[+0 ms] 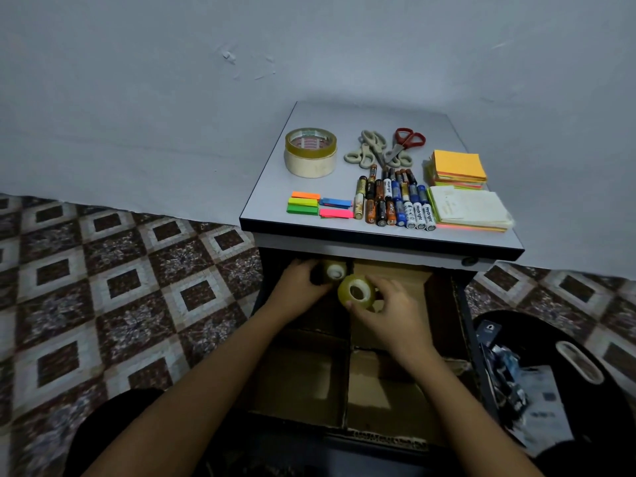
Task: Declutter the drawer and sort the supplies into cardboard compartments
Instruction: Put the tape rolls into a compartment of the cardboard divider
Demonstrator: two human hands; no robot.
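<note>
A grey wall (137, 98) and patterned floor tiles (103, 287) frame a small desk (272, 187) carrying scissors (382, 148) and batteries (395, 201). Its drawer (469, 332) stands open, lined with cardboard compartments (299, 376). The right grip (392, 315) pinches a clear tape roll (356, 292) by its rim above the rear dividers. The left grip (296, 290) seems curled round a smaller roll (335, 271) at the back-left compartment, though shadow blurs that hold. Both rolls look light, rigid and slick-sided. Fingers across the rim or through the core should hold best.
</note>
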